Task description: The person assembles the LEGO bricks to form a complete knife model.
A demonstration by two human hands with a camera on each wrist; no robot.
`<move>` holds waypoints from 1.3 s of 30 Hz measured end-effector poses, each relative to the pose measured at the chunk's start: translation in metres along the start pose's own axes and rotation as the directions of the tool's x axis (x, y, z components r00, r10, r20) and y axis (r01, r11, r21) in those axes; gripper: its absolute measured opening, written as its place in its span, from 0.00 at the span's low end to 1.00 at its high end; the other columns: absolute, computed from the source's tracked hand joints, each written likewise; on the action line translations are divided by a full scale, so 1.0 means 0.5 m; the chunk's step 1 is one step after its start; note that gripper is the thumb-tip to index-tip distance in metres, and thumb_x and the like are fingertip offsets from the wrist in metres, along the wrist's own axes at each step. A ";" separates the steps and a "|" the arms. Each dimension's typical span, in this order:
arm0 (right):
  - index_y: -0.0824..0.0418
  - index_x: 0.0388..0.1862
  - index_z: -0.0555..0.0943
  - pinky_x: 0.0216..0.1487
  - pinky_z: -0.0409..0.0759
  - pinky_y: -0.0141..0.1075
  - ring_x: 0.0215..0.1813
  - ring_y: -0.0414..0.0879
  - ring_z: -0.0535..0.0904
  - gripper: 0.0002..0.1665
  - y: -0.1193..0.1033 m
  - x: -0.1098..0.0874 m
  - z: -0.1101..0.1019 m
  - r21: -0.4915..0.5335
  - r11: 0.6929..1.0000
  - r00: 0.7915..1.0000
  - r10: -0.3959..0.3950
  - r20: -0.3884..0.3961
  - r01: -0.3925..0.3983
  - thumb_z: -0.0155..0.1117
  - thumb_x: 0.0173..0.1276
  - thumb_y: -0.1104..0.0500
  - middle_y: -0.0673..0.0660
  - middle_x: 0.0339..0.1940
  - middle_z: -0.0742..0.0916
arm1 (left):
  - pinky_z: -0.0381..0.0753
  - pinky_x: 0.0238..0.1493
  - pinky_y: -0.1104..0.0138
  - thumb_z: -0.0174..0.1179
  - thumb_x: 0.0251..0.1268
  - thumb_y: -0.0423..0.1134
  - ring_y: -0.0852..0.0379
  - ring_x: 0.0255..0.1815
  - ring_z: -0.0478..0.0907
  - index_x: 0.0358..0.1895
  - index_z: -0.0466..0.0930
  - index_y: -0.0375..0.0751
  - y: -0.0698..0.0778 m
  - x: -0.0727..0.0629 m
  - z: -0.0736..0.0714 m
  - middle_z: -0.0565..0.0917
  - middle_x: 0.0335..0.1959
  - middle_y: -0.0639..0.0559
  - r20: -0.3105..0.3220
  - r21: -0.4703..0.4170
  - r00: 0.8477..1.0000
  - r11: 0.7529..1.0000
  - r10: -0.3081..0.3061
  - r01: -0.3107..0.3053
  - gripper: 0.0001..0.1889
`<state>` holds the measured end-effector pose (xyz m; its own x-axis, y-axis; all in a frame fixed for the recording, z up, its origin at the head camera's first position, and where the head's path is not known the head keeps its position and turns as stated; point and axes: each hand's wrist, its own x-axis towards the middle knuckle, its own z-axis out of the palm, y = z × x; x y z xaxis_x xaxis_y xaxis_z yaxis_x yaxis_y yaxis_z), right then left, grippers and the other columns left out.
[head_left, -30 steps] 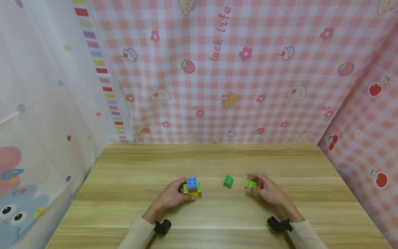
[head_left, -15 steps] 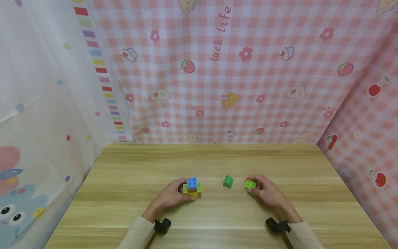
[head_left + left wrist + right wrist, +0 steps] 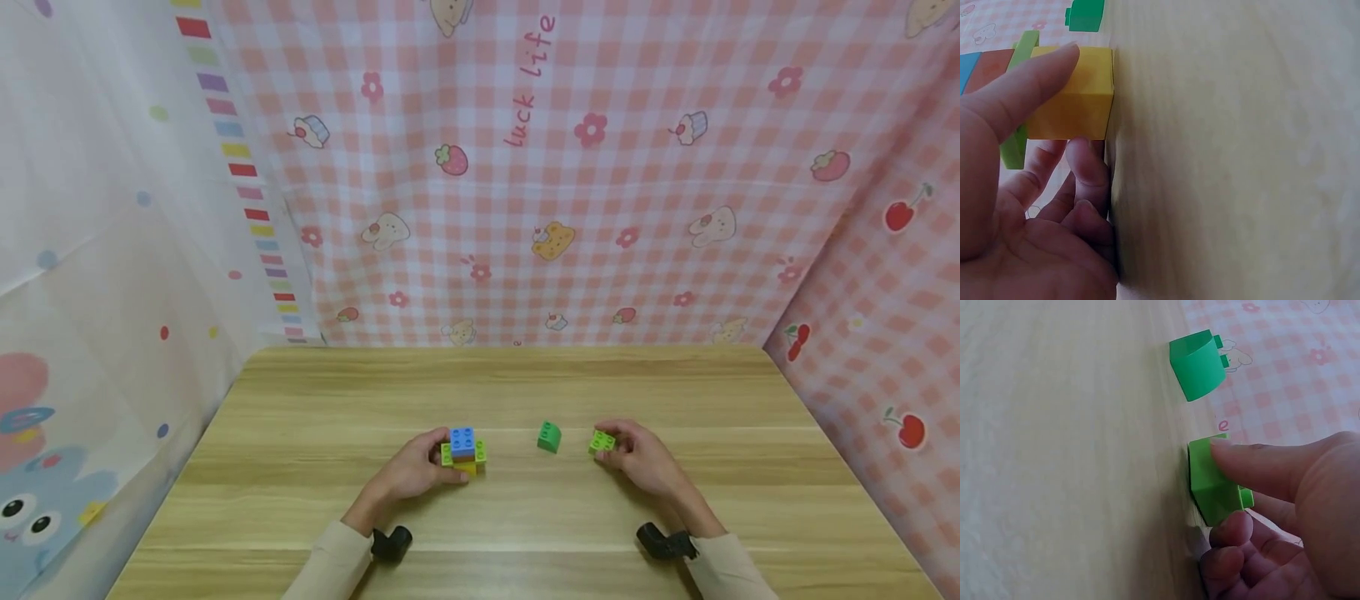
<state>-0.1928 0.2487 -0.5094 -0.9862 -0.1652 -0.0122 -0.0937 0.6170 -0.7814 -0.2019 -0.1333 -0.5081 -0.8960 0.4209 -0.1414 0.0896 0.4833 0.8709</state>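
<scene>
My left hand (image 3: 411, 471) holds a stack of toy building bricks, its thumb along the yellow brick (image 3: 1075, 112) at the bottom. Above the yellow one come a flat lime plate (image 3: 1015, 149), a reddish-brown brick (image 3: 992, 67) and, on top, a blue brick (image 3: 462, 439). The stack stands upright on the table. On the right, my other hand (image 3: 647, 458) pinches a lime green brick (image 3: 1210, 475) low at the tabletop, thumb on its near side and studs up. Between the hands sits a darker green brick with a curved side (image 3: 549, 437), touched by neither.
The wooden table (image 3: 495, 375) carries all the bricks. A pink checked cloth (image 3: 570, 183) hangs behind its far edge, with printed cloth at both sides. A black wrist camera (image 3: 392, 544) is strapped to each wrist.
My right hand's fingers have closed in around the lime brick, which has shifted very slightly left. The left hand and its stack look unmoved.
</scene>
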 end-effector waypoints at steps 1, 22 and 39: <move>0.65 0.61 0.78 0.33 0.70 0.33 0.35 0.45 0.71 0.26 -0.001 0.000 0.000 0.002 1.000 1.000 0.001 -0.003 -0.001 0.70 0.65 0.62 0.58 0.45 0.82 | 0.65 0.32 0.69 0.74 0.55 0.40 0.55 0.33 0.66 0.47 0.77 0.46 0.000 0.000 0.000 0.71 0.32 0.52 0.002 -0.003 1.000 1.000 0.001 -0.001 0.19; 0.62 0.65 0.75 0.28 0.75 0.35 0.33 0.50 0.78 0.25 -0.087 0.025 -0.005 0.124 0.989 0.995 -0.082 0.053 0.075 0.64 0.70 0.60 0.61 0.54 0.82 | 0.63 0.31 0.69 0.74 0.55 0.41 0.55 0.32 0.66 0.47 0.77 0.46 0.000 0.000 -0.001 0.71 0.30 0.52 0.012 -0.021 1.000 1.000 0.003 -0.003 0.19; 0.56 0.64 0.77 0.23 0.66 0.30 0.24 0.40 0.69 0.23 -0.192 0.057 0.032 0.146 0.965 0.972 -0.229 0.052 0.219 0.65 0.71 0.58 0.57 0.30 0.79 | 0.65 0.32 0.69 0.74 0.56 0.40 0.55 0.33 0.67 0.48 0.77 0.45 -0.003 0.002 -0.001 0.74 0.32 0.52 0.015 -0.026 1.000 1.000 0.002 -0.002 0.19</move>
<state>-0.2095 0.1724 -0.4449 -0.9301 -0.3420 0.1341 -0.2866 0.4470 -0.8474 -0.2030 -0.1342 -0.5091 -0.8891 0.4337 -0.1463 0.0803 0.4626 0.8829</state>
